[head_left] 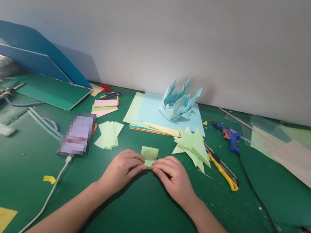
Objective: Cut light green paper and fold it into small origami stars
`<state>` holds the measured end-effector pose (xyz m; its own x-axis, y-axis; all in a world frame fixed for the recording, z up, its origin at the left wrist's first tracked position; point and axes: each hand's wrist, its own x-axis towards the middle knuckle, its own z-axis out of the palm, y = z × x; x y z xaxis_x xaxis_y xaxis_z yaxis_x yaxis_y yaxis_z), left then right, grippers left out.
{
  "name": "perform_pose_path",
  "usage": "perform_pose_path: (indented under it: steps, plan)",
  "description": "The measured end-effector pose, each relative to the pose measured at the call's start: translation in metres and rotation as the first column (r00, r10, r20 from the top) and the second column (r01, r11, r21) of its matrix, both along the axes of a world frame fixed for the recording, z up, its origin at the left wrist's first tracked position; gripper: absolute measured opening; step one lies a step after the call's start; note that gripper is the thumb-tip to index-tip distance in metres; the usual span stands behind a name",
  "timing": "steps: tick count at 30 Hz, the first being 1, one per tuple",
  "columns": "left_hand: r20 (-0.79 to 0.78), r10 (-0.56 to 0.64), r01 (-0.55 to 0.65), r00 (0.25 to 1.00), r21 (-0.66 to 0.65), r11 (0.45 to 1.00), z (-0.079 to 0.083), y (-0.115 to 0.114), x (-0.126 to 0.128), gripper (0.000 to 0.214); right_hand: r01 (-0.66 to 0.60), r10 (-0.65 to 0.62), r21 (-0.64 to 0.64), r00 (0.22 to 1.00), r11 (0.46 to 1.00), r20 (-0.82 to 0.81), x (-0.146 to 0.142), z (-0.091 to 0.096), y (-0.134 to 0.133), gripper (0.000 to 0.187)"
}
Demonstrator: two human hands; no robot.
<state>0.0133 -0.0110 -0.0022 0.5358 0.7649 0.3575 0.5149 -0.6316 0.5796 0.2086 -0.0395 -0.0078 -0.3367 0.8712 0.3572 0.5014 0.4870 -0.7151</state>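
Note:
A small light green slip of paper (149, 153) stands partly folded between my two hands, its near edge bent over. My left hand (127, 165) pinches the left end of the fold. On the other end, my right hand (172, 175) has its fingers closed in the same way. To the left lies a loose stack of light green paper slips (109, 135). Folded green paper triangles (193, 147) are heaped on the right. Behind them, a light blue folded-paper piece with upright points (178, 104) rests on coloured sheets (133, 107).
A yellow utility knife (222, 168) and a blue glue gun (229, 135) with its black cord lie to the right. A phone (77, 134) with a white cable (54, 187) is on the left. Pliers (0, 98) and a blue-green folder (51, 92) sit farther left.

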Motion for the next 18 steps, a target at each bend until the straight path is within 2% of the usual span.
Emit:
perform_pose_path:
  steps: [8, 12, 18]
  plan:
    - [-0.019, 0.032, -0.033, 0.999, -0.045, 0.998, 0.0016, -0.0027, 0.0039, 0.013, 0.104, -0.106, -0.068, 0.994, 0.992, -0.035, -0.0020, -0.0040, -0.0007, 0.012]
    - [-0.046, 0.069, -0.073, 0.997, -0.089, 0.993, 0.0033, -0.0038, 0.0040, 0.009, 0.114, -0.116, -0.064, 0.993, 0.991, -0.028, -0.0021, -0.0050, -0.0008, 0.012]
    - [-0.069, 0.058, -0.062, 0.996, -0.055, 0.997, 0.0031, -0.0040, 0.0045, 0.011, 0.163, -0.165, -0.099, 0.986, 0.982, -0.014, -0.0027, -0.0078, -0.0017, 0.006]
